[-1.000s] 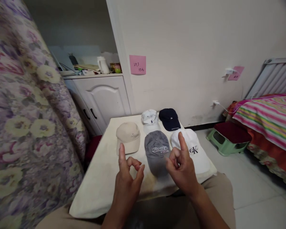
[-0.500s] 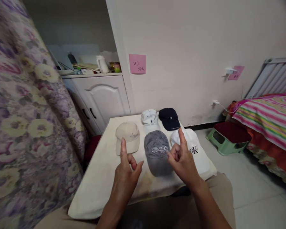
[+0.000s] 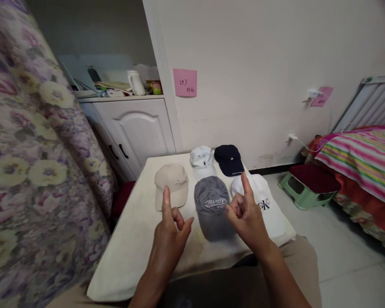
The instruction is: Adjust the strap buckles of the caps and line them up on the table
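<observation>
My left hand is raised above the near part of the table, index finger pointing up, thumb apart, other fingers curled, holding nothing. Its fingertip overlaps the brim of a beige cap in view. My right hand has the same pose and is bare too, partly covering a white cap with black letters. Between the hands lies a grey cap with white lettering. Behind it are a pale blue cap with a small dark emblem and a navy cap.
The caps lie on a table with a cream cover, against a wall with a pink note. A floral curtain and white cabinet stand left. A green stool and a bed with a striped cover are right.
The camera view has shifted slightly, so the table edge and caps sit a little differently in the picture. Both hands keep the same pose, and the caps stay in place.
</observation>
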{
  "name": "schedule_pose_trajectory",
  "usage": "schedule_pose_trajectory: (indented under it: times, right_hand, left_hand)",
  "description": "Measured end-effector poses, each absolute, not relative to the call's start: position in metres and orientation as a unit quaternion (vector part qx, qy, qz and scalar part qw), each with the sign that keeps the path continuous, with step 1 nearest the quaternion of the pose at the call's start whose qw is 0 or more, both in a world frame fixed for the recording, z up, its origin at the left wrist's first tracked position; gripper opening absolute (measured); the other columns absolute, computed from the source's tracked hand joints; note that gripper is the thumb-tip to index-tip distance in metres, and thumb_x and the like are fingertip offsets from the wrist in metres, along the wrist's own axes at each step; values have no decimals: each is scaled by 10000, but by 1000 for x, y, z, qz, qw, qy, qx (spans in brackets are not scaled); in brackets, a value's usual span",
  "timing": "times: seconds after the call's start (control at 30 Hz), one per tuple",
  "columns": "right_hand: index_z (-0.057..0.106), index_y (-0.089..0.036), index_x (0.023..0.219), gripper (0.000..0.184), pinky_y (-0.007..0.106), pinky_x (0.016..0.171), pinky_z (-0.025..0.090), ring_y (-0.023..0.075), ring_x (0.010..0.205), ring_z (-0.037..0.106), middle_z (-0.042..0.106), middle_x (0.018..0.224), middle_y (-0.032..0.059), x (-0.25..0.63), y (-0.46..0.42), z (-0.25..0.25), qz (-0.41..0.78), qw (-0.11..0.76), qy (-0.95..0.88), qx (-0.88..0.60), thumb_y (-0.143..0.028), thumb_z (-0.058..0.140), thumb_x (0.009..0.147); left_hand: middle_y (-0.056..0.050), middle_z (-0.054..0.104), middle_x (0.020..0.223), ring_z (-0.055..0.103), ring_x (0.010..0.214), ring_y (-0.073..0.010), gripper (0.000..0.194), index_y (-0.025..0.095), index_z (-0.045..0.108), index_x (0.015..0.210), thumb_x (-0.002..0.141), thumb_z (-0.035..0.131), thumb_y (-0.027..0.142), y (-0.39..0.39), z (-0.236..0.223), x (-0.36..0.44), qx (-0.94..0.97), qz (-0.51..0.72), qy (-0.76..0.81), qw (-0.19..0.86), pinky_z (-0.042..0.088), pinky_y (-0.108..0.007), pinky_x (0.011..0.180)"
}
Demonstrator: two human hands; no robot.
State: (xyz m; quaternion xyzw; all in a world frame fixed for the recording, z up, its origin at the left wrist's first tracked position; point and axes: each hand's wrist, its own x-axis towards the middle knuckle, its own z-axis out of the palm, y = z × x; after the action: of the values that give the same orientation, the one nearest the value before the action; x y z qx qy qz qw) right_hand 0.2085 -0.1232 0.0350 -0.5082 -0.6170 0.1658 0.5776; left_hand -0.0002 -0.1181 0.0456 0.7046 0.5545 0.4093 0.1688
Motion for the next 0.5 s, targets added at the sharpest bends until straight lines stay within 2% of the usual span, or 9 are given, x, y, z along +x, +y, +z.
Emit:
schedule_pose_trajectory:
  times: [0.37, 0.4, 0.43, 0.47, 0.5]
  right_hand:
    - [46, -206, 1582, 885, 245, 565, 436, 126, 513, 421, 398, 637, -92, 208, -119, 33, 178, 573, -617, -510, -127, 538, 850]
    - [62, -207, 1579, 872, 243, 567, 434, 125, 516, 423, 399, 640, -92, 208, -119, 32, 182, 572, -616, -510, -134, 543, 856]
    - [124, -209, 1568, 827, 240, 569, 430, 123, 518, 427, 404, 641, -91, 208, -119, 31, 186, 570, -617, -509, -144, 549, 862]
    - [245, -210, 1530, 734, 237, 568, 422, 120, 519, 429, 412, 640, -89, 206, -119, 29, 190, 565, -622, -507, -157, 557, 869]
    - [403, -205, 1432, 582, 234, 561, 409, 116, 515, 429, 421, 631, -86, 203, -119, 25, 194, 556, -631, -505, -172, 565, 874]
  left_hand:
    - [111, 432, 639, 511, 538, -132, 924, 232, -54, 1577, 890, 562, 246, -112, 48, 0, 704, 401, 556, 187, 433, -237, 614]
    - [110, 431, 639, 510, 544, -134, 895, 232, -16, 1579, 893, 560, 247, -113, 48, -1, 704, 400, 556, 190, 429, -236, 615]
    - [105, 439, 640, 508, 547, -135, 828, 232, 87, 1573, 895, 561, 258, -112, 47, -2, 704, 397, 557, 194, 421, -233, 609]
    - [99, 450, 638, 500, 541, -134, 704, 226, 257, 1528, 896, 564, 276, -112, 45, -4, 703, 392, 560, 198, 409, -232, 594]
    - [88, 469, 636, 496, 540, -134, 527, 214, 451, 1404, 896, 566, 296, -111, 41, -6, 702, 387, 562, 206, 396, -233, 580]
